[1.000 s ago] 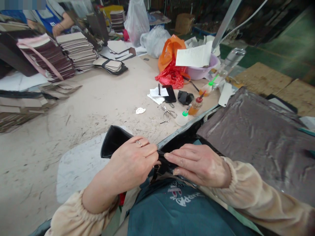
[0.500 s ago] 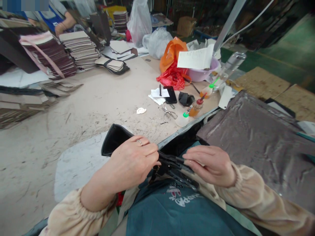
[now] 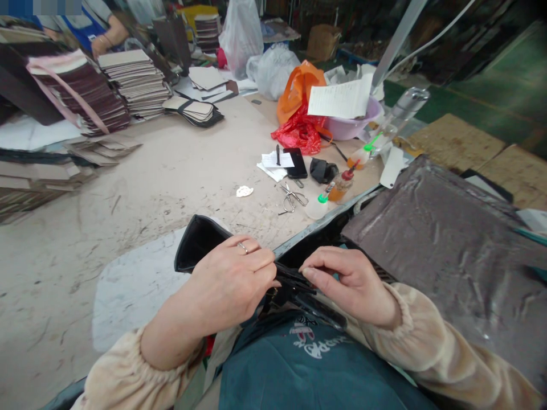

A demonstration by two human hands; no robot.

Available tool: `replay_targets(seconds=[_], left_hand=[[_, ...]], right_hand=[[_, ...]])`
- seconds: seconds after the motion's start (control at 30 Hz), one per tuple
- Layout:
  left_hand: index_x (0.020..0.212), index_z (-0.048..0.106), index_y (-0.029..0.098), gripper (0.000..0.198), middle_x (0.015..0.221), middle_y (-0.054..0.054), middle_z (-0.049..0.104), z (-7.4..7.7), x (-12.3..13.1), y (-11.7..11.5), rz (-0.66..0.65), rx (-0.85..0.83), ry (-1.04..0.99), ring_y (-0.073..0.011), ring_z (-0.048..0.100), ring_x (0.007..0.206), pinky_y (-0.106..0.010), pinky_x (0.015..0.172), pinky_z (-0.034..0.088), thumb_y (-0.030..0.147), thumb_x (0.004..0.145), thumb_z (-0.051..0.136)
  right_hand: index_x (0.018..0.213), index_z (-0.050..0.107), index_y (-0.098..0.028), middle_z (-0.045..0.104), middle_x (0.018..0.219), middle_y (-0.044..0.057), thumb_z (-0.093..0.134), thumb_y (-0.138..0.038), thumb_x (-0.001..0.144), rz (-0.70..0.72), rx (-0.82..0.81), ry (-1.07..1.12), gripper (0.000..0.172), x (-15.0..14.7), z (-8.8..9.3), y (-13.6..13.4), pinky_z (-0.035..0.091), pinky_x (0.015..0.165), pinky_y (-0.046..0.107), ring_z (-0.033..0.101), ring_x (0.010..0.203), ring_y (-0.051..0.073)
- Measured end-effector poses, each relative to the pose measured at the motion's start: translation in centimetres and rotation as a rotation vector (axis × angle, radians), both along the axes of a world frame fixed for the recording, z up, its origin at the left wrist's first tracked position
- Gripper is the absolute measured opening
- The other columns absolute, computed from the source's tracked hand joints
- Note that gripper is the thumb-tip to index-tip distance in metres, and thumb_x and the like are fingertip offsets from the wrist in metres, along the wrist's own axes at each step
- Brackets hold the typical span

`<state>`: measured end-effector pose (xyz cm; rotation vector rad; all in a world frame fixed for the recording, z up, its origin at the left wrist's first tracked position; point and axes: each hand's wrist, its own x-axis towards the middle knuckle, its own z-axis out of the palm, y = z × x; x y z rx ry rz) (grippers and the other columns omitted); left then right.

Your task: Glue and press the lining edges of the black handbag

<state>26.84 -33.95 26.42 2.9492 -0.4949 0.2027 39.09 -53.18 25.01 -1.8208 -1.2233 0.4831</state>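
Observation:
A black leather piece (image 3: pixel 199 242), stiff and folded like a small bag or wallet, stretches across my lap at the table's edge. My left hand (image 3: pixel 235 276), with a ring on one finger, is closed around its middle, and its flared end sticks out to the left. My right hand (image 3: pixel 346 279) pinches the right part of the same piece between thumb and fingertips. Below the hands, dark strips and a small metal fitting show near my teal apron (image 3: pixel 273 364). The left fingers hide part of the leather.
Scissors (image 3: pixel 293 197), a phone (image 3: pixel 296 163) and small bottles (image 3: pixel 342 185) lie ahead on the table (image 3: pixel 183 171). Stacks of panels (image 3: pixel 134 85) stand at the back left, near a co-worker (image 3: pixel 102 34). A covered grey pile (image 3: pixel 436 245) is on the right.
My right hand has moved left along the black leather piece, closer to my left hand. The left hand keeps its hold in nearly the same place.

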Motion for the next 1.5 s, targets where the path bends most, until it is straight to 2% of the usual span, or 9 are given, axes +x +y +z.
replay_targets(seconds=[0.27, 0.43, 0.6, 0.73, 0.9, 0.97, 1.07, 1.27, 1.5], left_hand=[[0.073, 0.055, 0.019, 0.024, 0.079, -0.002, 0.059, -0.1, 0.0, 0.0, 0.000, 0.006, 0.000, -0.0198, 0.052, 0.079, -0.038, 0.079, 0.043, 0.030, 0.092, 0.044], [0.073, 0.054, 0.019, 0.023, 0.079, -0.001, 0.059, -0.1, -0.1, -0.1, 0.011, 0.008, -0.003, -0.0199, 0.052, 0.078, -0.039, 0.079, 0.043, 0.029, 0.092, 0.045], [0.073, 0.054, 0.019, 0.023, 0.079, -0.002, 0.059, -0.1, -0.1, -0.1, 0.010, 0.005, -0.002, -0.0197, 0.052, 0.079, -0.039, 0.080, 0.043, 0.029, 0.092, 0.045], [0.074, 0.055, 0.019, 0.024, 0.082, -0.003, 0.060, 0.0, -0.1, 0.0, 0.010, -0.002, 0.003, -0.0200, 0.053, 0.081, -0.039, 0.081, 0.043, 0.030, 0.092, 0.044], [0.072, 0.055, 0.018, 0.025, 0.082, -0.004, 0.061, -0.1, -0.1, 0.0, 0.004, -0.006, -0.013, -0.0197, 0.053, 0.080, -0.038, 0.080, 0.043, 0.029, 0.092, 0.045], [0.073, 0.056, 0.018, 0.024, 0.081, -0.004, 0.061, 0.0, -0.1, -0.1, 0.005, -0.006, -0.009, -0.0196, 0.054, 0.080, -0.038, 0.081, 0.043, 0.029, 0.092, 0.045], [0.074, 0.056, 0.018, 0.024, 0.081, -0.004, 0.061, 0.1, -0.1, -0.1, 0.011, -0.007, 0.002, -0.0196, 0.054, 0.080, -0.038, 0.082, 0.044, 0.029, 0.092, 0.045], [0.072, 0.056, 0.018, 0.025, 0.083, -0.004, 0.062, 0.0, -0.1, 0.0, 0.008, -0.016, -0.008, -0.0195, 0.054, 0.081, -0.038, 0.082, 0.044, 0.030, 0.092, 0.046], [0.074, 0.057, 0.018, 0.022, 0.079, -0.004, 0.060, -0.1, -0.1, -0.4, 0.000, -0.001, -0.015, -0.0197, 0.053, 0.080, -0.039, 0.081, 0.044, 0.025, 0.090, 0.046]], right_hand=[[0.080, 0.061, -0.016, 0.058, 0.073, 0.002, 0.052, -0.017, 0.087, 0.070, -0.027, -0.264, 0.011, -0.3, 0.6, 0.1, 0.039, 0.061, 0.025, 0.052, 0.067, 0.012], [0.078, 0.057, -0.016, 0.054, 0.073, 0.003, 0.049, -0.015, 0.086, 0.003, -0.015, -0.300, 0.011, -1.2, 0.2, 0.2, 0.036, 0.061, 0.027, 0.049, 0.068, 0.013], [0.072, 0.053, -0.017, 0.049, 0.067, 0.000, 0.049, -0.016, 0.087, -0.189, 0.061, -0.177, 0.016, -1.9, -0.4, 0.2, 0.035, 0.060, 0.027, 0.046, 0.064, 0.012], [0.071, 0.049, -0.019, 0.046, 0.064, -0.002, 0.047, -0.024, 0.091, -0.327, 0.057, 0.062, 0.021, -1.6, -1.1, -0.3, 0.035, 0.059, 0.026, 0.044, 0.061, 0.012], [0.064, 0.045, -0.019, 0.043, 0.060, -0.003, 0.041, -0.031, 0.095, -0.244, 0.080, 0.370, 0.033, -1.3, -2.0, -1.0, 0.035, 0.053, 0.025, 0.041, 0.055, 0.010], [0.072, 0.055, -0.018, 0.051, 0.067, -0.001, 0.041, -0.029, 0.096, -0.186, 0.122, 0.296, 0.029, -1.2, -1.9, -1.1, 0.040, 0.057, 0.025, 0.048, 0.061, 0.011], [0.102, 0.065, -0.017, 0.062, 0.087, 0.005, 0.046, -0.021, 0.092, -0.030, 0.188, 0.086, 0.022, -0.8, -1.7, -1.2, 0.048, 0.068, 0.027, 0.058, 0.078, 0.014], [0.120, 0.061, -0.016, 0.067, 0.094, 0.009, 0.056, -0.016, 0.086, 0.122, 0.276, -0.377, 0.035, 0.0, -2.1, -1.8, 0.054, 0.071, 0.030, 0.063, 0.084, 0.017], [0.130, 0.052, -0.013, 0.069, 0.106, 0.011, 0.061, -0.029, 0.086, 0.248, 0.170, -0.599, 0.048, 0.0, -2.2, -0.8, 0.054, 0.072, 0.032, 0.064, 0.085, 0.019]])
